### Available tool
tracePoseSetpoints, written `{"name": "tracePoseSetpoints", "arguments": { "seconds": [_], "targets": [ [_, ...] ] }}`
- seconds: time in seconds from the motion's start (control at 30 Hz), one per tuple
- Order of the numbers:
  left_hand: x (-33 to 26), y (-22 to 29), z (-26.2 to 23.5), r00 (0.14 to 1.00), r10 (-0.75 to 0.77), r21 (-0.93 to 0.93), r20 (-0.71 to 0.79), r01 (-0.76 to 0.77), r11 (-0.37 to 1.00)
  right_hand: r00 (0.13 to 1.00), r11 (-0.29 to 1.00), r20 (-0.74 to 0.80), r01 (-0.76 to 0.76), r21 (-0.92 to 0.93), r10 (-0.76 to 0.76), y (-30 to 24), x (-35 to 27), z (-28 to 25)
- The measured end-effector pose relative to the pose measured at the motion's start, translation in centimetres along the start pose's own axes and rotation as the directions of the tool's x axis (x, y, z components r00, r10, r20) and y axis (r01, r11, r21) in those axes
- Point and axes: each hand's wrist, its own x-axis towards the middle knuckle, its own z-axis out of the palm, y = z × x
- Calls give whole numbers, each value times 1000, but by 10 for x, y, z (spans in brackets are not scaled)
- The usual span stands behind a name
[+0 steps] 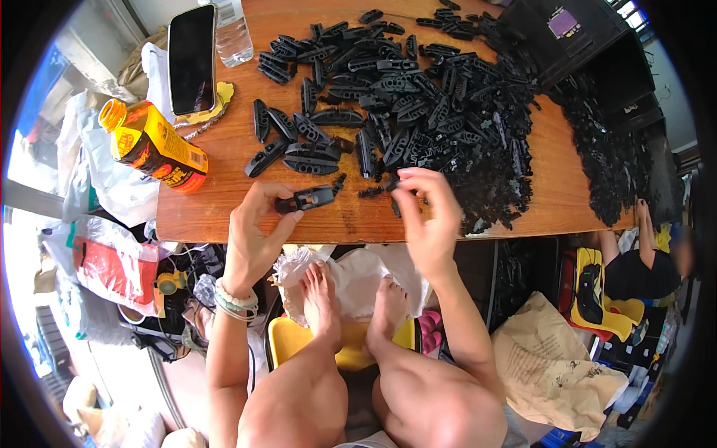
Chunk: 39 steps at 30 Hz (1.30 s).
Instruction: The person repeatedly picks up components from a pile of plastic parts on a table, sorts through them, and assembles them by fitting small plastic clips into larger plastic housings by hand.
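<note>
My left hand (258,220) pinches an oblong black plastic part (312,198) with slots in it, held just above the near edge of the wooden table (213,216). My right hand (429,213), slightly blurred, has thumb and forefinger closed on a small black plastic piece (391,183). More small black pieces (370,193) lie between the hands. Beyond them spreads a heap of similar oblong black parts (403,89), with several loose ones (310,157) nearest my left hand. A dense pile of small black pieces (493,179) lies beside my right hand.
At the table's left stand an orange drink bottle (160,145), a propped phone (192,63) and a clear bottle (233,33). Black crates (575,45) stand at the far right. Another person (642,261) is at the right edge. A brown sack (553,366) lies below.
</note>
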Motion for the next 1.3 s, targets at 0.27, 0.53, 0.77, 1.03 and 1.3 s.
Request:
{"name": "tracePoseSetpoints", "arguments": {
  "seconds": [0.27,0.53,0.77,1.03,1.3],
  "targets": [
    [-7,37,25,899,-328,-490,289,434,756,871,672,319,-492,554,374,-33,-19,-11],
    [-9,44,28,858,-344,-575,382,512,638,959,925,233,-232,300,164,-32,-24,-5],
    [-9,50,27,808,-411,-568,423,589,574,975,980,183,-149,133,124,-36,-24,-7],
    [-18,46,30,859,-396,-579,325,512,635,973,999,227,-51,20,45,-41,-30,-6],
    [-14,56,29,831,-374,-449,412,542,710,805,817,400,-543,196,439,-38,-38,-17]
  ]
}}
